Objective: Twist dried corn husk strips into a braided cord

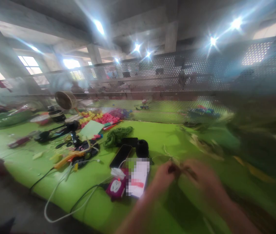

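Over the green tabletop, my left hand (164,177) and my right hand (201,174) are close together, fingers bent and pinched. Between them they grip a thin, pale yellow-green strand (169,152), its loose end sticking up past the left fingertips. Motion blur hides the exact hold and where the strand runs in the right hand. Left of my left hand lie a lit phone (138,178) with a pixelated screen and a black ball-shaped item (142,149). Beyond my right hand is a blurred bundle of pale, leaf-like strips (204,146).
A purple power socket box (115,187) with cables, a dark phone (121,156), green yarn-like material (118,135) and an orange-handled tool (67,159) lie leftward. Pink and yellow pieces (108,119) are heaped behind. A perforated metal screen (152,81) borders the table's far side.
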Available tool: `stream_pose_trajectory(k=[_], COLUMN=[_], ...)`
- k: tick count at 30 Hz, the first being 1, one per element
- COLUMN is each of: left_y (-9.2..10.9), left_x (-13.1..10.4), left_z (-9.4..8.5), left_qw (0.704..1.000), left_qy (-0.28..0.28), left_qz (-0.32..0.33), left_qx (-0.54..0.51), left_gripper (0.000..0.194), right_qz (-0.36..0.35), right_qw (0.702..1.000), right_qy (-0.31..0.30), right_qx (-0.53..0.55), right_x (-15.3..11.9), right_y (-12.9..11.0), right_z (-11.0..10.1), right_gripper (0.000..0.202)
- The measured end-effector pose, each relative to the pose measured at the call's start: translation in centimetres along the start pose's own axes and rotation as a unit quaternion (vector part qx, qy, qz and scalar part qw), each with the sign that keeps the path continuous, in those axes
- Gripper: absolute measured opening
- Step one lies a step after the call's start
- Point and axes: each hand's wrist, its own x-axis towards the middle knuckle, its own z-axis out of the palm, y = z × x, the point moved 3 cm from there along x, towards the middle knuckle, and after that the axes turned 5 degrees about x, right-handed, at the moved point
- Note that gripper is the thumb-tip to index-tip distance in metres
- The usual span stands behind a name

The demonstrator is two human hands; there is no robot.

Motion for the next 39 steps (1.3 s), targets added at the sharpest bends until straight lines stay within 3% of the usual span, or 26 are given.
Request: stream_pose_trajectory(k=[5,8,11,15,21,29,35,39], left_y=[0.2,-0.2,-0.4,0.1,0.2,1.1,1.6,1.0], left_x=[-0.3,-0.2,0.0,0.0,0.0,-0.3,-0.8,-0.3], left_z=[0.3,0.3,0.1,0.0,-0.2,-0.1,0.1,0.1], left_qw=[1.000,1.000,0.999,0.997,0.996,0.998,0.999,0.999], left_qy=[-0.027,-0.023,-0.011,-0.016,0.015,0.027,0.025,0.014], left_qz=[-0.001,0.005,0.000,0.006,-0.001,0.026,0.030,0.030], left_qx=[0.009,-0.001,-0.033,-0.077,-0.087,-0.051,-0.004,-0.005], left_gripper=[0.013,0.011,0.012,0.014,0.017,0.013,0.004,0.010], right_qz=[0.021,0.084,0.155,0.164,0.170,0.180,0.176,0.204], right_qw=[1.000,0.993,0.962,0.917,0.943,0.947,0.964,0.961], right_qy=[0.000,0.015,0.017,0.005,0.027,-0.043,-0.020,-0.014], right_qx=[0.014,0.087,0.225,0.363,0.283,0.264,0.199,0.188], right_x=[-0.1,-0.3,-0.3,0.0,0.5,0.2,-0.3,-0.4], right_y=[-0.5,-0.5,-0.3,-0.4,-0.5,-1.0,-1.2,-1.0], right_z=[0.1,0.0,0.2,1.0,0.3,0.3,0.7,0.9], right_gripper=[0.019,0.019,0.028,0.031,0.021,0.023,0.022,0.023])
